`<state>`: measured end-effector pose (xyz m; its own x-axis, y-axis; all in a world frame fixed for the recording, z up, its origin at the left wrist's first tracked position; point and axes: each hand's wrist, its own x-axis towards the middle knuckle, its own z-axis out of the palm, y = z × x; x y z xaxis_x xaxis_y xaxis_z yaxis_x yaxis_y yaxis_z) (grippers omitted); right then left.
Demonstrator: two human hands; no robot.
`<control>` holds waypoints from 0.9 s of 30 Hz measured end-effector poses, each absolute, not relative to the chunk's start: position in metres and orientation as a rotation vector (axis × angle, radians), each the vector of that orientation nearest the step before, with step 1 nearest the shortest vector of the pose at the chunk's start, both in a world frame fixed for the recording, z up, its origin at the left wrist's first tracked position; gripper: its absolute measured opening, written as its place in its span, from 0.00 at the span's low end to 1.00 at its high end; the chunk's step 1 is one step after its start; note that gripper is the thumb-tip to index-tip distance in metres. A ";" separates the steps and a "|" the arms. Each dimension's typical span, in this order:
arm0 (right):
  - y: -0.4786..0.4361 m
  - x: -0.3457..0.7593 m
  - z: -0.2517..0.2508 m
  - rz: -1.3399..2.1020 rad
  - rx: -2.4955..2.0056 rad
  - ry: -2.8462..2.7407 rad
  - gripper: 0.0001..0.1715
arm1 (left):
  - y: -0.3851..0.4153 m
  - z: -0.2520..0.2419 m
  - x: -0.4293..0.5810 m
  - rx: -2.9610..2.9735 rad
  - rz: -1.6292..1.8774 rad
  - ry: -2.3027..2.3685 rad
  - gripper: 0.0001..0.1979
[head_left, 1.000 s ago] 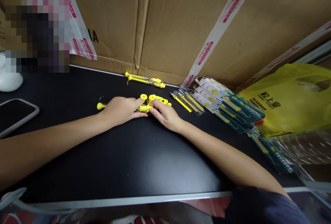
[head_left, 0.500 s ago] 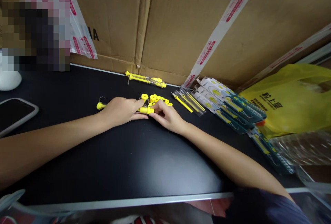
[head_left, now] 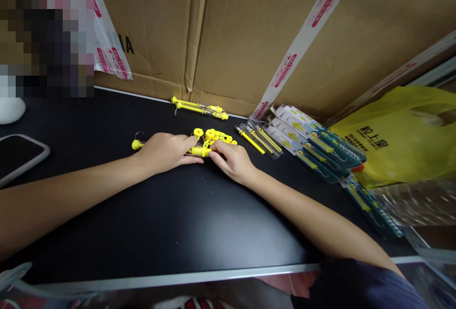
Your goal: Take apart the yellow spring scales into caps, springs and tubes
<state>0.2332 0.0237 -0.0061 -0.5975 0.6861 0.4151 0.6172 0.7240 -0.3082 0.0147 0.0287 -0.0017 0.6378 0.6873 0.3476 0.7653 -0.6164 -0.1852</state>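
Note:
A yellow spring scale (head_left: 198,151) with a clear tube lies sideways just above the black tabletop. My left hand (head_left: 167,149) is wrapped round its tube, and a metal hook sticks out past the yellow cap at its left end. At the right end, the thumb and fingers of my right hand (head_left: 231,160) pinch the yellow cap. Right behind the hands is a small heap of loose yellow plastic parts (head_left: 213,134), partly covered by my fingers. Two more spring scales (head_left: 199,108) lie side by side farther back.
Clear tubes with yellow inner pieces (head_left: 259,139) lie right of the heap. Printed spring scale boxes (head_left: 309,142) are stacked beyond them, beside a yellow plastic bag (head_left: 399,138). A phone (head_left: 21,157) lies at the left. Large taped cardboard boxes (head_left: 242,38) stand along the back edge.
The view has shifted slightly. Both hands keep their hold on the spring scale, my right hand still at its right-end cap; nothing else has visibly moved.

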 end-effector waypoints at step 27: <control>0.023 0.235 -0.010 0.223 -0.961 -2.362 0.13 | 0.027 0.000 0.016 -2.558 -0.332 -1.193 0.27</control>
<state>0.2345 0.0230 -0.0103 -0.5767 0.6835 0.4475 0.5878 0.7276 -0.3537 0.0155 0.0270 0.0001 0.6285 0.7046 0.3295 0.7735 -0.6107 -0.1696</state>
